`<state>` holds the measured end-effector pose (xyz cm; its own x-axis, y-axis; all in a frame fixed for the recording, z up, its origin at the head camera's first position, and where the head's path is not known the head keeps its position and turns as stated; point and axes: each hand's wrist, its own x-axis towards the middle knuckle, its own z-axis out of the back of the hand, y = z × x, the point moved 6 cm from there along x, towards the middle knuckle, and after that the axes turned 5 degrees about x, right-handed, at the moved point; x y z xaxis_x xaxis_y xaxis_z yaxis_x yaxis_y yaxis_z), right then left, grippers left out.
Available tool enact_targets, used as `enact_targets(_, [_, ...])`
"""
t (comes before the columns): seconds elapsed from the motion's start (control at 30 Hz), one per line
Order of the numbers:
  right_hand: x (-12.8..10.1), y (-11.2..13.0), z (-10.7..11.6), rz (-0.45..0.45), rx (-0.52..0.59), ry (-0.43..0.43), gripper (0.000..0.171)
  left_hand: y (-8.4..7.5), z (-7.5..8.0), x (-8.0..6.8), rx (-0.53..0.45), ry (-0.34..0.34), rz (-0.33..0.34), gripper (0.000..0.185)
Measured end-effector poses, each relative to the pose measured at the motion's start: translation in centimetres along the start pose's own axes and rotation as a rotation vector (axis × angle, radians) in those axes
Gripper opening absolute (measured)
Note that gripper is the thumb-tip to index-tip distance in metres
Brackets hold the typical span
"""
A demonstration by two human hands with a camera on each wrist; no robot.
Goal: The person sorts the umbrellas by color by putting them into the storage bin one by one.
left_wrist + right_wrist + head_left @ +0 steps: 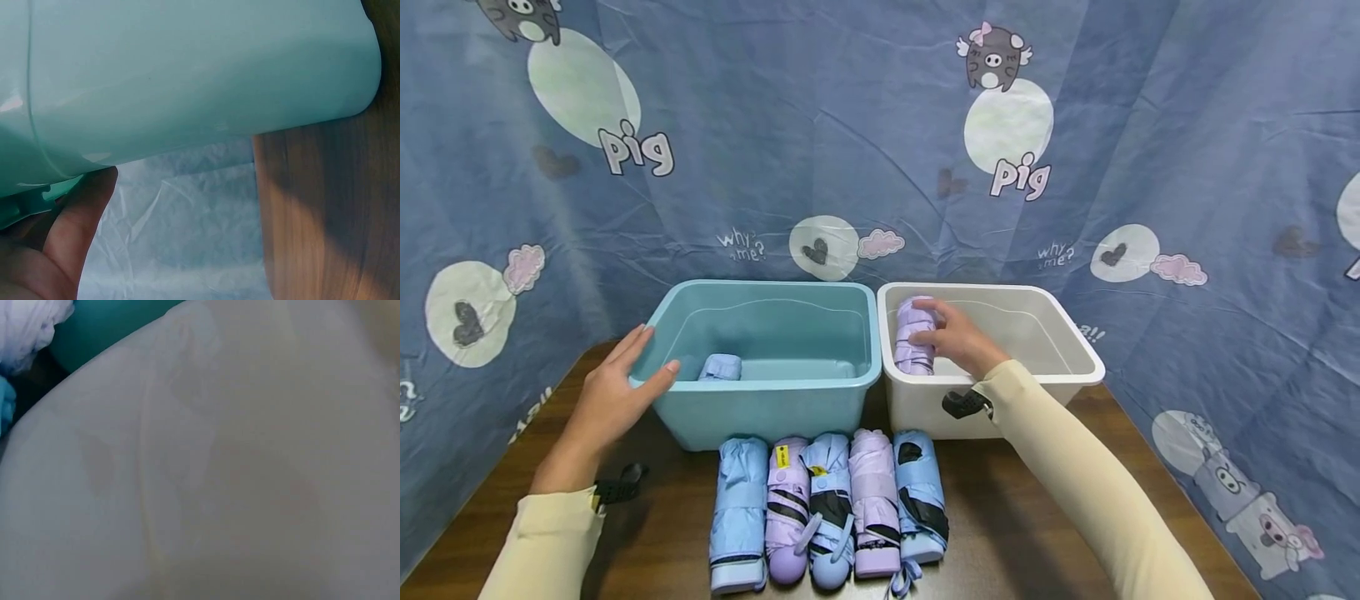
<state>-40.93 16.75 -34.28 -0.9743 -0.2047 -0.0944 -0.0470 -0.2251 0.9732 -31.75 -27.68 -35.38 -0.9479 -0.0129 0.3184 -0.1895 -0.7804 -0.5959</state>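
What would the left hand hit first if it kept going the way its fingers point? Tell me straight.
The left hand rests against the left end of the teal bin, fingers pointing up and right along the rim. Going on, it would probably meet that bin's wall or rim at once; depth past it is unclear.

Dark wood table (pixel 1015 517): teal bin (pixel 775 408), white bin (pixel 925 408), 5 folded umbrellas (pixel 827 508) in front.

Right wrist view: near all blurred white bin wall (pixel 237 487); right hand not visible there. Left wrist view: teal bin (pixel 187 69) cut off at 12 and 9 o'clock; only left hand (pixel 56 250) thumb part shows. Head view: blue umbrella (pixel 721 367) in teal bin half hidden by front wall; purple umbrella (pixel 914 337) partly covered by right hand (pixel 958 337).
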Motion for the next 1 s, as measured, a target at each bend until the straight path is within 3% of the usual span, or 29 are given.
enact_targets(0.23, [-0.1,-0.2,-0.4,-0.026,-0.089,0.024,0.064,0.1,-0.1,-0.1,0.008,0.007,0.006,0.079])
enact_targets(0.47, [-0.1,0.1,-0.7,-0.009,-0.151,0.028,0.064,0.1,0.4,-0.1,0.016,-0.028,-0.006,0.078])
enact_targets(1.0, [-0.1,-0.4,-1.1,-0.005,-0.229,0.101,0.07,-0.1,0.1,0.0,0.005,-0.014,0.009,0.078])
